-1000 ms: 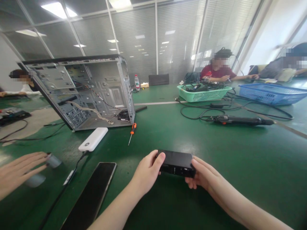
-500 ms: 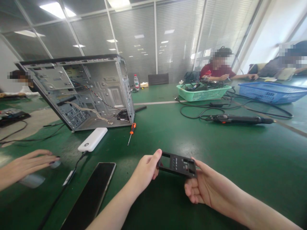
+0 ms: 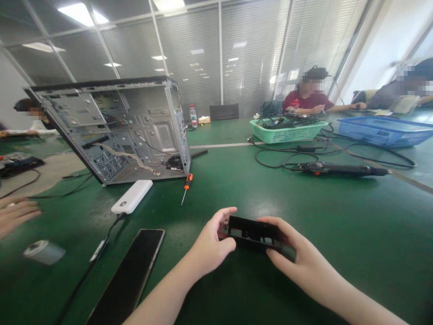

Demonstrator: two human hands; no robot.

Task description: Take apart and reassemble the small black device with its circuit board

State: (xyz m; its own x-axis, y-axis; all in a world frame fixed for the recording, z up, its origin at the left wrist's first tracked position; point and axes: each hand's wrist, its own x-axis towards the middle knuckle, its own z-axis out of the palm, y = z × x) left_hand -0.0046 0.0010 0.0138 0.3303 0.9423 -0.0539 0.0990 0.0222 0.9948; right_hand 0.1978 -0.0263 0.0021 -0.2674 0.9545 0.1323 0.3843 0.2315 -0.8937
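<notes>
Between my two hands is a hollow black plastic frame (image 3: 252,232) with rectangular cut-outs, its recessed side facing me, above the green table. My left hand (image 3: 209,246) curls around its left end, thumb at the lower edge, index finger stretched out above and the other fingers partly hidden. At the right end, my right hand (image 3: 292,246) grips the frame between thumb and fingers. A black smartphone-like slab (image 3: 126,275) lies left of my left forearm. Farther off, an orange-handled screwdriver (image 3: 186,186) rests near an open computer case (image 3: 135,131).
A white power bank (image 3: 132,197) with a cable lies in front of the case. At left are a metal cylinder (image 3: 44,252) and another person's hand (image 3: 16,214). Farther right are an electric screwdriver (image 3: 341,169), a green basket (image 3: 289,132) and a blue basket (image 3: 385,131).
The black frame has been turned over, from its printed face to its hollow side. Both hands have shifted their grip. The other person's hand has moved left, away from the metal cylinder.
</notes>
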